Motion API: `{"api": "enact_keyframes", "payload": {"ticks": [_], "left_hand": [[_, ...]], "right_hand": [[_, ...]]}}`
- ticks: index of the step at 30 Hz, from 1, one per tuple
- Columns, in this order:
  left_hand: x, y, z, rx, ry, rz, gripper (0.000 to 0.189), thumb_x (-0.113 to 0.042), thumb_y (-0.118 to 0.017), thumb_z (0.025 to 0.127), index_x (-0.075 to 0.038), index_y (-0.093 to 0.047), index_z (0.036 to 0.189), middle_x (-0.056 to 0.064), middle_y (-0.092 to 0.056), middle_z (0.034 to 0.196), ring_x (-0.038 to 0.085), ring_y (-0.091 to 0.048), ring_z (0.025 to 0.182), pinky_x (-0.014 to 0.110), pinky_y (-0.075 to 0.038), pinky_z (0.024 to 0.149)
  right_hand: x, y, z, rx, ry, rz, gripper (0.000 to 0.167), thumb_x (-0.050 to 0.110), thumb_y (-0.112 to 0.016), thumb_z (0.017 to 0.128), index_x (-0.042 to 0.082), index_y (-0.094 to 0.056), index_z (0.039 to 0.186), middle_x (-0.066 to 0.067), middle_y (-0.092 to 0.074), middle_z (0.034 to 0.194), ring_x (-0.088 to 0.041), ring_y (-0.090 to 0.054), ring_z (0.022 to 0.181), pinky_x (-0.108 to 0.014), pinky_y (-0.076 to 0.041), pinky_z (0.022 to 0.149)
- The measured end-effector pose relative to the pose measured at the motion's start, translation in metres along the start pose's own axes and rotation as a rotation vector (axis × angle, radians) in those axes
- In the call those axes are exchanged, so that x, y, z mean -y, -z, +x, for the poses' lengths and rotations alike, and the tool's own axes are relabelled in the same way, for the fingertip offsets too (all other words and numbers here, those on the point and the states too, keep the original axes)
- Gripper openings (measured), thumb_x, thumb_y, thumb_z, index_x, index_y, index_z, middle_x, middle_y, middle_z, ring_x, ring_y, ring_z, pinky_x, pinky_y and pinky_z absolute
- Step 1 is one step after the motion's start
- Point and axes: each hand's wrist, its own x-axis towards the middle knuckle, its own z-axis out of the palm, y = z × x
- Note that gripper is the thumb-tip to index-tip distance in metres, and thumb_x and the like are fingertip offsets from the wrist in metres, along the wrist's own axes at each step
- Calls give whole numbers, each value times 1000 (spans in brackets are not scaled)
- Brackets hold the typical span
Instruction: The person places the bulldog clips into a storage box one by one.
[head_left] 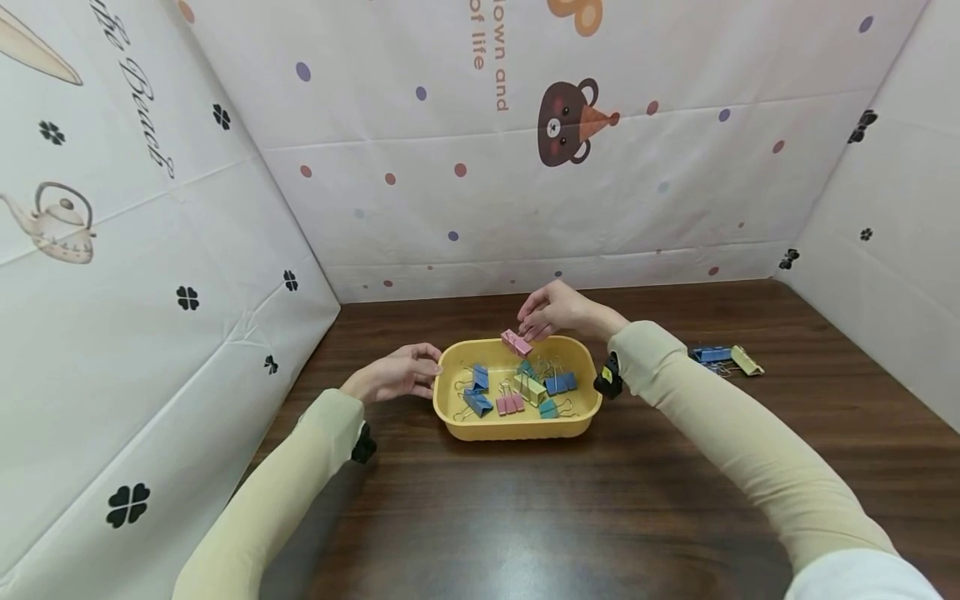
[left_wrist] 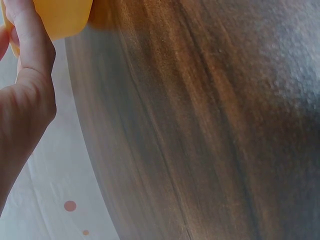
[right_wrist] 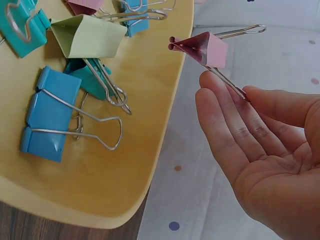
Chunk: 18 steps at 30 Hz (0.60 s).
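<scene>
A yellow plastic tray (head_left: pixel 517 428) holds several binder clips in blue, pink, teal and pale yellow. At its left end my left hand (head_left: pixel 401 372) grips the rim between thumb and fingers; the left wrist view catches this hand (left_wrist: pixel 31 65) beside the tray's wall (left_wrist: pixel 65 17). Above the tray's far edge, my right hand (head_left: pixel 558 310) pinches a pink binder clip (head_left: pixel 517 342) by one wire handle. The right wrist view shows that pink clip (right_wrist: pixel 216 50) raised off the fingertips, near a blue clip (right_wrist: pixel 54 112) and a pale yellow clip (right_wrist: pixel 92 37) inside the tray.
On the dark wood table (head_left: pixel 480 517), right of the tray, lie a blue clip (head_left: pixel 711 354) and a yellow clip (head_left: pixel 747 361) with wire handles beside them. Printed white sheeting (head_left: pixel 420 200) stands up behind the table and along both sides.
</scene>
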Motion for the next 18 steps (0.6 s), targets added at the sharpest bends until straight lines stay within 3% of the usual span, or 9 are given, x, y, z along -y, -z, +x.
{"api": "enact_keyframes", "payload": {"ticks": [11,18], "left_hand": [[0,-1,-1,13,-7,-6,20,-6,-54,97,-8,-43,114,8,-57,95,18,-62,78,35,-59,72],[-1,-1,-2,16,-8,-4,20,-6,-54,97,-7,-43,114,7,-57,96,18,-62,79,34,-59,73]], "right_hand": [[2,-7,2,34,-2,10,21,1,-54,96,-12,-59,112,-33,-65,109,-42,-67,98,-53,-52,91],[0,1,-5,-12,-35,-8,20,5,-53,97,-8,-61,110,-31,-65,110,-40,-68,98,-53,-52,92]]}}
